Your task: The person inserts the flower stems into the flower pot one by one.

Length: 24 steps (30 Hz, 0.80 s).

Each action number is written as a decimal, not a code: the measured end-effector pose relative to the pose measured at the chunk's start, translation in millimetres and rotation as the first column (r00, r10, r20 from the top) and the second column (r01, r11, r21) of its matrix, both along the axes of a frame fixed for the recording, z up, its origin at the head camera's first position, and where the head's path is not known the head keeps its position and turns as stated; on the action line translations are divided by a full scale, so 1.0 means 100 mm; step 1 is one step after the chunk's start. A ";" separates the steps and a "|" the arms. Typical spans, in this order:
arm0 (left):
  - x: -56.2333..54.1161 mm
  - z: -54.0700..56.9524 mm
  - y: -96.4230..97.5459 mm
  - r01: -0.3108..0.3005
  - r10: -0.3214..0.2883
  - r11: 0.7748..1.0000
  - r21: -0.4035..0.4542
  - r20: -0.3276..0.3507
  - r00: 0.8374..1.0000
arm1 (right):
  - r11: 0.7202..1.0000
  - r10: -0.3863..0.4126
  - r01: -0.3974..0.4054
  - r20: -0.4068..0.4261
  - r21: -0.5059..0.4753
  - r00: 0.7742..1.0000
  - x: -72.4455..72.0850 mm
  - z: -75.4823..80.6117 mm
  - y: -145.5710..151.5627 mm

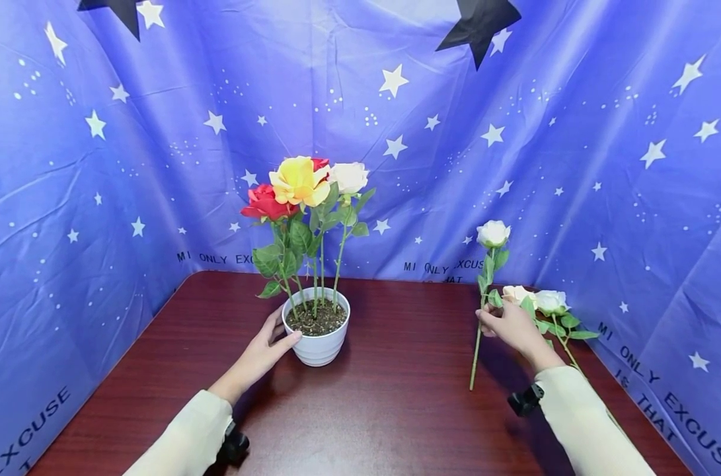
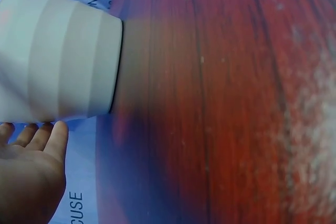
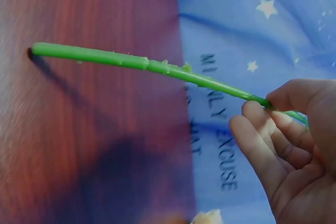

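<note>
A white flower pot [image 1: 318, 348] of soil stands left of the table's middle with several roses planted in it: a yellow rose [image 1: 301, 180] in front, red roses [image 1: 266, 203] and a pale pink rose [image 1: 349, 177]. My left hand [image 1: 259, 357] rests against the pot's left side, thumb near the front rim; its fingertips touch the pot wall [image 2: 58, 61] in the left wrist view. Upright in my right hand [image 1: 519, 332] is a single white rose [image 1: 493, 234]. Thumb and fingertips pinch its green stem [image 3: 173, 71], whose lower end points down at the table.
Beyond the right hand, a cream rose [image 1: 517, 295] and another white rose [image 1: 552, 302] lie near the right edge of the dark red wooden table [image 1: 396, 396]. A blue star-printed cloth [image 1: 336, 86] hangs around the table's back and sides.
</note>
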<state>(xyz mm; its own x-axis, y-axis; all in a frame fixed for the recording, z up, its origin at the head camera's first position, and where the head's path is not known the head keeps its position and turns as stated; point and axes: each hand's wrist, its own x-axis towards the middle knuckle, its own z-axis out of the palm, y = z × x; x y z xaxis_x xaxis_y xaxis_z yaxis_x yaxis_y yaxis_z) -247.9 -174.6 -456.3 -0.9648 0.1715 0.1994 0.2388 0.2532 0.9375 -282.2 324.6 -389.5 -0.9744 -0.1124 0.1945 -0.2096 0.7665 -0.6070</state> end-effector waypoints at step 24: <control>-0.02 0.02 0.04 0.006 -0.006 1.000 0.013 0.041 0.999 | 0.961 0.110 -0.181 -0.311 -0.208 0.944 0.03 0.42 -0.81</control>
<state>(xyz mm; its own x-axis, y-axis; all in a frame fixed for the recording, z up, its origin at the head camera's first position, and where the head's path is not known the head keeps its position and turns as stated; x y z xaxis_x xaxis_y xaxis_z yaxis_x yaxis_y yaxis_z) -249.7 -170.4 -453.8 -0.9712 0.1752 0.1614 0.2011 0.2399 0.9497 -279.5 244.0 -348.0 -0.8459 -0.1664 0.5067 -0.5040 0.5600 -0.6576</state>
